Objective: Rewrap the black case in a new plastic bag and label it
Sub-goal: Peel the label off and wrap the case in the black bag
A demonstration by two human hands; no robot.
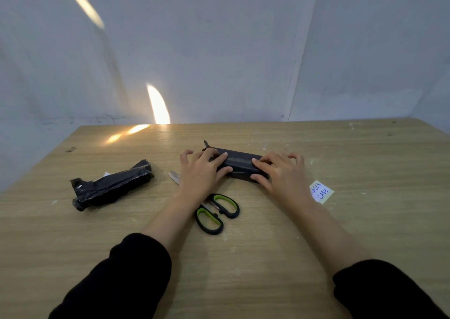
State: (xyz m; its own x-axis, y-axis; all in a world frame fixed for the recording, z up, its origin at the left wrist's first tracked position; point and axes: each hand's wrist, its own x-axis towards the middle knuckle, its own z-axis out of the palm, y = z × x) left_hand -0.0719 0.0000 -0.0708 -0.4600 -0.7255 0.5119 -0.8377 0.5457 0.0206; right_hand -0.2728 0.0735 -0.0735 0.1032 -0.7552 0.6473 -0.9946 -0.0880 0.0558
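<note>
L hand (pixel 203 170) & R hand (pixel 280 170) gripped case (pixel 239 164) ends, scissors (pixel 218 212) under L wrist, bundle (pixel 112 184) left, label (pixel 321 192) right

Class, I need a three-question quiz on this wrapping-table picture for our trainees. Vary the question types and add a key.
1. True or false: the left hand and the right hand both touch the black case.
2. Which lies nearest the right hand? A) scissors B) paper label C) crumpled black plastic
3. Fill in: the scissors' handles are black and ____.
Key: 1 true; 2 B; 3 green.
</note>
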